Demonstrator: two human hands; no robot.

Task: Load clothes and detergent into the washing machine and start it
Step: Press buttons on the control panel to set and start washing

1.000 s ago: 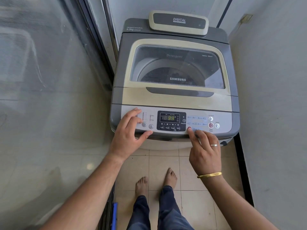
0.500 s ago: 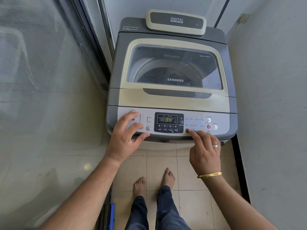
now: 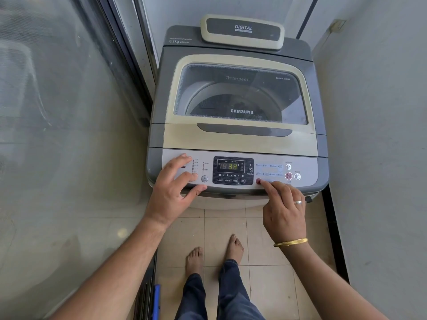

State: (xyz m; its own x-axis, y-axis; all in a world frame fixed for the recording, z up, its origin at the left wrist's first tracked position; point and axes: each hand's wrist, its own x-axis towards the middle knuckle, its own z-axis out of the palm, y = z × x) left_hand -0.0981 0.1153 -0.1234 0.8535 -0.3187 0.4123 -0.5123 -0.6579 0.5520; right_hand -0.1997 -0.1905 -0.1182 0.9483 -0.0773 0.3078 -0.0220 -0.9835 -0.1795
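Grey top-loading washing machine [image 3: 238, 135], lid closed: the right hand [image 3: 285, 212], forefinger extended and other fingers curled, is placed at the small red button [image 3: 258, 180] on the control panel's front edge. The left hand [image 3: 176, 192] is rested there, fingers spread. One firm, brief press is advised, with the lit green display [image 3: 231, 166] checked before the red start button [image 3: 288, 176] is used.

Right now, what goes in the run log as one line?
lid: closed | left hand: resting on control panel | right hand: index fingertip on panel beside display | display: lit

- Left hand [image 3: 175, 192] lies palm down, fingers spread, thumb out to the side.
- Right hand [image 3: 285, 213] points its index finger forward, other fingers curled under.
- Both forearms reach forward, bare.
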